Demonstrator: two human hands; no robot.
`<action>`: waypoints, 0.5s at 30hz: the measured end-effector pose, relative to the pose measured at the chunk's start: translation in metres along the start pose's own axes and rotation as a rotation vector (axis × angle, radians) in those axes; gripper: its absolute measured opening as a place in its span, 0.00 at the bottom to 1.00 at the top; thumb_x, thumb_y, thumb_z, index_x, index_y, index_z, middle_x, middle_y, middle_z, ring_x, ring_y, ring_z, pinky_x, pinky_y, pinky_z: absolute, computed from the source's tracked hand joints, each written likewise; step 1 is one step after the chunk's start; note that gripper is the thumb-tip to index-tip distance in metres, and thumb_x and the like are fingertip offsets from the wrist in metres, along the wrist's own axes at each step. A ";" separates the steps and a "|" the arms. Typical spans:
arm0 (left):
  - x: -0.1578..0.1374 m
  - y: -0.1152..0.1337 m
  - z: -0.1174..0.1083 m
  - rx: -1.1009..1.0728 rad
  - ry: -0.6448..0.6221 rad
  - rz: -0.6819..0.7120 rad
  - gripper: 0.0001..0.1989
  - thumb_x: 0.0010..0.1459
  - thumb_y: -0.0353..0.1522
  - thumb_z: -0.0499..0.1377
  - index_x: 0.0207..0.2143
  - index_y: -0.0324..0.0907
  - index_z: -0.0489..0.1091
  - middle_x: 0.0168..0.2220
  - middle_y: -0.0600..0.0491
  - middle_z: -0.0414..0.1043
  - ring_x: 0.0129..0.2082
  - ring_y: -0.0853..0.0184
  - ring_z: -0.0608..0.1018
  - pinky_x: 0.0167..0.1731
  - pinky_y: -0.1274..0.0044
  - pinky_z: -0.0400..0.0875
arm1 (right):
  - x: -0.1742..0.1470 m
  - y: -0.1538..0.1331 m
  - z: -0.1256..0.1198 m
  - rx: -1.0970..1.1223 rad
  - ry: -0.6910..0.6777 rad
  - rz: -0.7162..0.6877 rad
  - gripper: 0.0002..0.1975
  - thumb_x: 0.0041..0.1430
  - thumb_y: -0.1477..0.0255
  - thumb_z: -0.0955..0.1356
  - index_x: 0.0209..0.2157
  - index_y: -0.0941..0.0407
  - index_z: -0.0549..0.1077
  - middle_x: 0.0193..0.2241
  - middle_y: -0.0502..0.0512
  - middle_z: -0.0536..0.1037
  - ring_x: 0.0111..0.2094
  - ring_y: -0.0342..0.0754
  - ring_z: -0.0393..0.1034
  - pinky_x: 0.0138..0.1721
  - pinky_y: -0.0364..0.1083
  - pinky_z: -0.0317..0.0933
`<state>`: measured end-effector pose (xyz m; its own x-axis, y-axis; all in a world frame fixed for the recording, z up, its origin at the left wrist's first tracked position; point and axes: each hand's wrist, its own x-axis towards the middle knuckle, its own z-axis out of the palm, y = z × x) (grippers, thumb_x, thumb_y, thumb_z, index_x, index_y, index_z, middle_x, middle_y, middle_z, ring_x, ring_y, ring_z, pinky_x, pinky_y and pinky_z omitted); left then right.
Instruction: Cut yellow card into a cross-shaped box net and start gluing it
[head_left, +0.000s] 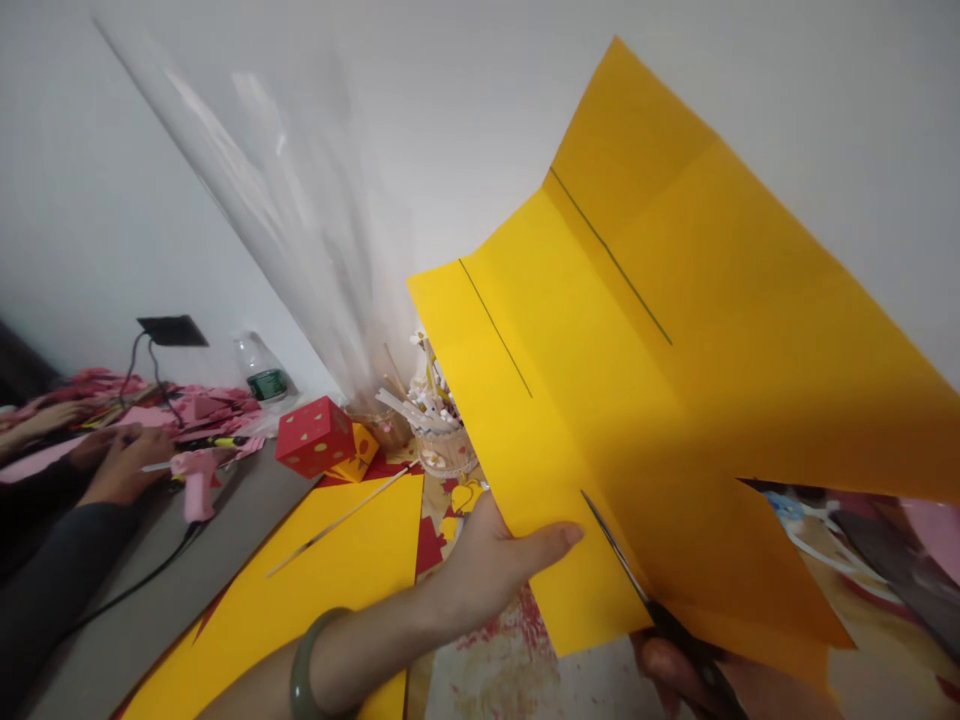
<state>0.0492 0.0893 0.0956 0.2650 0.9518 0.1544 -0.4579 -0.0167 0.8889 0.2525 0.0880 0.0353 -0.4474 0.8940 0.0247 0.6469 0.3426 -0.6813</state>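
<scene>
Large creased yellow card sheet [600, 370], nearest me and raised before the plain white wall [480, 100], I judge light, springy, easily creased, best held by its edge, as the left hand [480, 560] pinches it; right hand [670, 668], partly hidden, is curled round black-handled metal scissors [618, 552].

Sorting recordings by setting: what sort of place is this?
Probably a papercraft workspace: a yellow sheet drawn with dark lines, scissors held at it, and a pink glue gun off to the left.
</scene>
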 end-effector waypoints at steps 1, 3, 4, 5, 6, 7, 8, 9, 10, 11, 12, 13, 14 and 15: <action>0.000 0.000 0.000 0.004 -0.004 -0.005 0.12 0.50 0.28 0.64 0.40 0.41 0.75 0.43 0.52 0.78 0.38 0.68 0.79 0.40 0.77 0.73 | 0.000 0.002 -0.001 -0.025 -0.011 -0.003 0.17 0.48 0.58 0.63 0.14 0.52 0.67 0.15 0.53 0.71 0.19 0.51 0.68 0.24 0.47 0.63; 0.000 0.000 0.000 0.009 -0.005 -0.006 0.12 0.50 0.28 0.64 0.40 0.41 0.75 0.43 0.51 0.78 0.38 0.68 0.79 0.40 0.77 0.73 | 0.000 0.003 -0.002 -0.083 0.004 0.019 0.18 0.50 0.57 0.62 0.14 0.52 0.68 0.16 0.54 0.72 0.19 0.51 0.68 0.24 0.48 0.63; 0.000 0.001 0.001 0.014 -0.001 -0.006 0.12 0.50 0.28 0.64 0.40 0.41 0.75 0.43 0.51 0.78 0.39 0.67 0.79 0.40 0.77 0.73 | -0.001 0.002 -0.002 -0.106 0.021 0.030 0.18 0.50 0.57 0.61 0.15 0.52 0.69 0.16 0.54 0.72 0.20 0.52 0.68 0.24 0.48 0.63; -0.001 0.001 0.001 0.018 0.004 -0.002 0.13 0.50 0.28 0.64 0.40 0.40 0.75 0.43 0.50 0.78 0.39 0.66 0.79 0.41 0.77 0.73 | -0.001 0.001 -0.002 -0.117 0.039 0.032 0.18 0.50 0.57 0.62 0.15 0.51 0.69 0.15 0.54 0.72 0.19 0.52 0.68 0.24 0.49 0.63; -0.001 0.001 0.002 0.021 0.008 0.000 0.13 0.50 0.28 0.64 0.41 0.40 0.74 0.43 0.50 0.77 0.40 0.66 0.79 0.41 0.76 0.73 | 0.000 -0.001 -0.002 -0.115 0.056 0.034 0.17 0.49 0.57 0.62 0.16 0.51 0.69 0.15 0.54 0.71 0.19 0.52 0.67 0.23 0.49 0.63; -0.001 0.001 0.002 0.023 0.012 0.003 0.14 0.50 0.28 0.64 0.41 0.40 0.74 0.44 0.50 0.77 0.40 0.65 0.79 0.41 0.76 0.73 | 0.000 -0.003 -0.001 -0.104 0.065 0.037 0.17 0.49 0.57 0.62 0.15 0.51 0.69 0.14 0.53 0.71 0.18 0.52 0.67 0.23 0.49 0.62; -0.001 0.001 0.003 0.024 0.012 0.005 0.14 0.50 0.28 0.64 0.41 0.41 0.74 0.44 0.50 0.77 0.40 0.65 0.79 0.42 0.75 0.73 | 0.000 -0.006 0.000 -0.087 0.070 0.041 0.17 0.48 0.56 0.62 0.15 0.51 0.69 0.14 0.53 0.70 0.18 0.52 0.66 0.23 0.49 0.62; -0.002 0.001 0.003 0.021 0.012 0.006 0.14 0.50 0.28 0.64 0.41 0.41 0.74 0.44 0.50 0.77 0.40 0.65 0.79 0.42 0.75 0.72 | 0.001 -0.008 0.000 -0.064 0.073 0.051 0.16 0.47 0.56 0.62 0.15 0.51 0.69 0.14 0.53 0.70 0.17 0.51 0.66 0.22 0.48 0.61; -0.002 0.001 0.002 0.018 0.008 -0.001 0.14 0.50 0.28 0.64 0.41 0.41 0.74 0.43 0.50 0.77 0.40 0.66 0.79 0.42 0.75 0.72 | 0.001 -0.011 0.001 -0.035 0.063 0.069 0.16 0.47 0.57 0.63 0.15 0.52 0.69 0.14 0.52 0.70 0.17 0.50 0.65 0.21 0.47 0.61; -0.001 0.001 0.002 0.018 0.006 -0.013 0.14 0.49 0.28 0.64 0.41 0.40 0.74 0.42 0.50 0.78 0.39 0.65 0.79 0.42 0.75 0.72 | 0.002 -0.013 0.002 -0.009 0.057 0.095 0.15 0.47 0.59 0.63 0.15 0.52 0.69 0.15 0.52 0.70 0.17 0.49 0.65 0.21 0.46 0.60; -0.001 0.002 0.000 0.021 0.004 -0.025 0.14 0.48 0.28 0.64 0.40 0.40 0.74 0.41 0.49 0.78 0.38 0.65 0.79 0.41 0.74 0.72 | 0.003 -0.015 0.001 0.011 0.057 0.121 0.13 0.46 0.61 0.64 0.15 0.52 0.69 0.15 0.51 0.70 0.17 0.47 0.64 0.20 0.44 0.59; 0.001 0.004 -0.002 0.021 0.004 -0.031 0.14 0.47 0.28 0.65 0.40 0.40 0.74 0.39 0.49 0.79 0.37 0.64 0.79 0.40 0.74 0.72 | 0.003 -0.017 0.001 0.032 0.068 0.137 0.11 0.45 0.63 0.65 0.15 0.53 0.68 0.15 0.50 0.70 0.17 0.46 0.63 0.20 0.43 0.58; 0.002 0.007 -0.005 0.013 0.018 -0.032 0.14 0.45 0.29 0.66 0.38 0.39 0.75 0.37 0.49 0.79 0.36 0.63 0.79 0.39 0.74 0.72 | 0.004 -0.018 -0.001 0.067 0.084 0.140 0.10 0.43 0.66 0.66 0.14 0.53 0.68 0.14 0.49 0.69 0.17 0.45 0.63 0.20 0.42 0.57; 0.004 0.010 -0.008 0.000 0.050 -0.030 0.13 0.43 0.31 0.67 0.35 0.39 0.76 0.34 0.50 0.79 0.34 0.63 0.79 0.38 0.74 0.71 | 0.004 -0.020 -0.003 0.094 0.101 0.138 0.09 0.41 0.67 0.67 0.13 0.54 0.67 0.13 0.49 0.68 0.17 0.44 0.62 0.19 0.42 0.57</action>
<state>0.0394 0.0958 0.1020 0.2362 0.9659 0.1061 -0.4507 0.0121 0.8926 0.2399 0.0856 0.0509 -0.2915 0.9566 -0.0034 0.6354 0.1910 -0.7482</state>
